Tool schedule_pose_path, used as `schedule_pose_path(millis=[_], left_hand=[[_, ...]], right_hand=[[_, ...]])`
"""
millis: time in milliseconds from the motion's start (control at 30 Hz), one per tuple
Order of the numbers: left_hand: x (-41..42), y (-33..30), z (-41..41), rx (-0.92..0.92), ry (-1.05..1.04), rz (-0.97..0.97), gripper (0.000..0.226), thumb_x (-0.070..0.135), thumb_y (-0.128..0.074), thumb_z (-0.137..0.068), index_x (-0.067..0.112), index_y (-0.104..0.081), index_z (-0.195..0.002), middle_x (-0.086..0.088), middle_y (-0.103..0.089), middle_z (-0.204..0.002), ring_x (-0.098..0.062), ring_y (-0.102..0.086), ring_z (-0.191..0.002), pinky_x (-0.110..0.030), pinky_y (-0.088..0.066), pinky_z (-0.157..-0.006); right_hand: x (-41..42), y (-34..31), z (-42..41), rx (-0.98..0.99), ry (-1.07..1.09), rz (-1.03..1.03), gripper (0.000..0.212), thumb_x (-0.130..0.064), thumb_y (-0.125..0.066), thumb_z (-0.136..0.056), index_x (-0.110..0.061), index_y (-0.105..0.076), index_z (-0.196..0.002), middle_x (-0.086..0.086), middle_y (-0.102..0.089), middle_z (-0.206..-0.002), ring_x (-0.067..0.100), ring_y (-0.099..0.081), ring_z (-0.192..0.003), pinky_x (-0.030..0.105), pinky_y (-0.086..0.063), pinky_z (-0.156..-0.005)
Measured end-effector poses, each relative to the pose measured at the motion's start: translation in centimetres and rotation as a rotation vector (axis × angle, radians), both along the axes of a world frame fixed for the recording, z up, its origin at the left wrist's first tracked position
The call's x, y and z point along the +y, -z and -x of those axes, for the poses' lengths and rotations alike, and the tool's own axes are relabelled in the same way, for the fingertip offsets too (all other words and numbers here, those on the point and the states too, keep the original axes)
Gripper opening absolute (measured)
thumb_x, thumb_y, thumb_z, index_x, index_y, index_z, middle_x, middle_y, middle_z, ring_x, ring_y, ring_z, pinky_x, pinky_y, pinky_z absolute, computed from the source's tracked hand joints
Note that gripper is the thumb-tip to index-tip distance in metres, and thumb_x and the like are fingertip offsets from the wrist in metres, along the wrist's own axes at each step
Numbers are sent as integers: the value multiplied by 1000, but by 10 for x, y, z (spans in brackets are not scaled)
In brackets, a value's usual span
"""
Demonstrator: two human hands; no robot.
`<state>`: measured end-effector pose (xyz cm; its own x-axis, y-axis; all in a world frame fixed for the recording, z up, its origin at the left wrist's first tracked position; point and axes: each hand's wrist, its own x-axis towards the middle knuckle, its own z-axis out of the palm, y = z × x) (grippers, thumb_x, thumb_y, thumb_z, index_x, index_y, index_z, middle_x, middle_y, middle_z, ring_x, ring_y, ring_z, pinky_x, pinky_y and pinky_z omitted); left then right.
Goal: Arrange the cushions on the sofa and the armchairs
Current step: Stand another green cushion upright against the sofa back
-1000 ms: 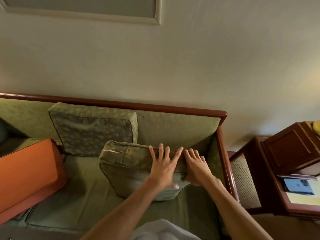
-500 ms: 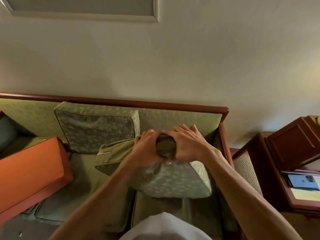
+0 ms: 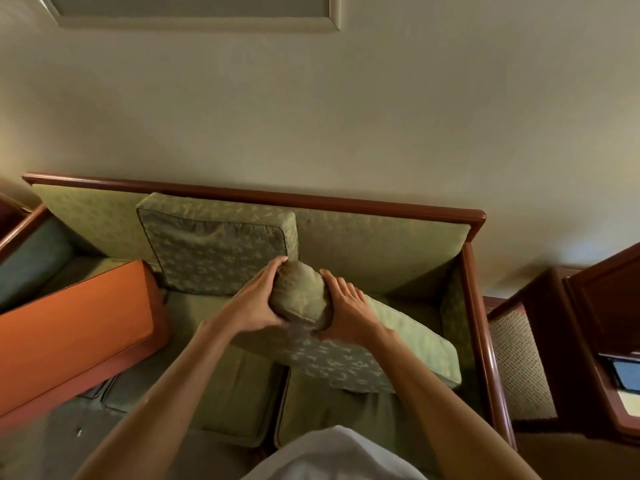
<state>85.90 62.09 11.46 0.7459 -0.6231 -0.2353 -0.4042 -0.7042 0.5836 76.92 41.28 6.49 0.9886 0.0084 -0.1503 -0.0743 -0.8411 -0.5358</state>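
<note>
A green patterned cushion (image 3: pixel 367 355) lies tilted over the sofa seat (image 3: pixel 239 393), one corner raised toward the backrest. My left hand (image 3: pixel 258 299) grips that raised corner from the left. My right hand (image 3: pixel 346 313) grips it from the right, fingers over the top. A second green patterned cushion (image 3: pixel 218 244) stands upright against the sofa's padded backrest (image 3: pixel 377 244), just behind my left hand. An orange cushion (image 3: pixel 69 330) lies slanted over the sofa's left part.
The sofa has a dark wooden frame (image 3: pixel 479 306) along its back and right arm. To the right stand a cane-sided chair (image 3: pixel 519 362) and a wooden side table (image 3: pixel 609 341) with a phone on it. A framed picture (image 3: pixel 194 12) hangs on the wall.
Both hands went from lying flat on the cushion to gripping its corner. The cushion has been pulled off the backrest, turned and lifted toward me. The view shifted left.
</note>
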Motion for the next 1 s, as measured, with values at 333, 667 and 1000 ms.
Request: schedule_pose_path(millis=[333,667,1000], left_hand=[[66,19,-29,79,-177,-200,127,21,-98,-49,43,-18,-146,2,-39,-148,-20,-42,-130,-38,-39,-105],[125,118,-69,-107,132,-801,121,36,-82,-75,7,3,-156,-26,4,-161,-47,9,-148,-57,5,-121],[132,132,-107,-238,293,-413,88,32,-77,-67,9,-35,-142,-8,-46,-139,-28,-39,-130,-46,-22,-117]], right_hand=[[-32,68,7,195,-50,91,133,-62,-85,-57,-29,-2,-156,0,-27,-154,26,-26,-142,45,-15,-119],[104,85,-41,271,35,264,110,-52,-76,-57,-21,-22,-148,5,-34,-145,30,-30,-135,48,-19,-115],[111,74,-48,278,280,242,102,-49,-79,-56,-29,-31,-144,-6,-42,-140,19,-37,-130,39,-26,-109]])
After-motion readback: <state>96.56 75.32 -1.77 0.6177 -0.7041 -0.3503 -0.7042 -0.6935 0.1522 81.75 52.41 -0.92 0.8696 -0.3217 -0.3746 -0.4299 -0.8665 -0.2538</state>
